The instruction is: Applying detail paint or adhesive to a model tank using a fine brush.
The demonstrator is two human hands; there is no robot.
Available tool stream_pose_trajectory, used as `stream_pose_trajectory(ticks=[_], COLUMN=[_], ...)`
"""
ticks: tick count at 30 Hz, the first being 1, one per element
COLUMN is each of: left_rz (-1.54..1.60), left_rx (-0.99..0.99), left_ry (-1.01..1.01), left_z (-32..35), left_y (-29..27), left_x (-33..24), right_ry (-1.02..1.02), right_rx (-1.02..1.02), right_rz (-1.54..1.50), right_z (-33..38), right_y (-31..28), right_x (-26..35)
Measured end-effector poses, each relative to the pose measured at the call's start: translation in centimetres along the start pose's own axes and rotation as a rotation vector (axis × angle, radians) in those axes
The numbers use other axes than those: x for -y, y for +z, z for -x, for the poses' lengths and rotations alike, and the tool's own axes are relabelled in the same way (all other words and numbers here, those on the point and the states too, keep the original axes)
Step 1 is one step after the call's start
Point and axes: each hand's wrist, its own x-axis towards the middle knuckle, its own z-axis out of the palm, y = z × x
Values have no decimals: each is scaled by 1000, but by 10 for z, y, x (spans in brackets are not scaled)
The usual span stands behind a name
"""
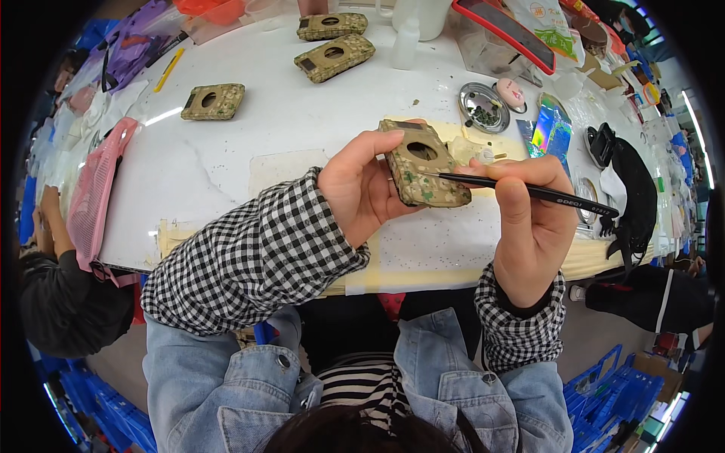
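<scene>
My left hand (353,185) is wrapped round a camouflage-patterned model tank hull (434,189), tilted above the table, with a round hole in its top. A pair of black tweezers (542,195) is pinched in my right hand (535,230). Its fine tip meets the hull's near side, just below the hole. Whether the tip holds anything is too small to tell. Beyond my hands, a round metal dish (467,98) contains small dark green pieces (483,116). Three similar hulls lie farther off: one at the left (213,102) and two at the back (334,58).
A pink mesh bag (102,192) hangs over the table's left edge. At the back are a yellow pen (168,70), a white bottle (406,44) and a red-cased phone (507,34). A shiny packet (551,128) and a black pouch (633,196) lie right. Other people sit on both sides.
</scene>
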Motion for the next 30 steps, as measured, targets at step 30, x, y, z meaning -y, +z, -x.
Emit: stream_pose_trajectory(ticks=[30], left_rz=[-8], left_rx=[-4], left_ry=[-1], left_z=[-1], left_y=[-1], left_x=[0], right_ry=[-14], right_rx=[31], right_rz=[83], right_z=[1], right_y=[-2], right_x=[-2])
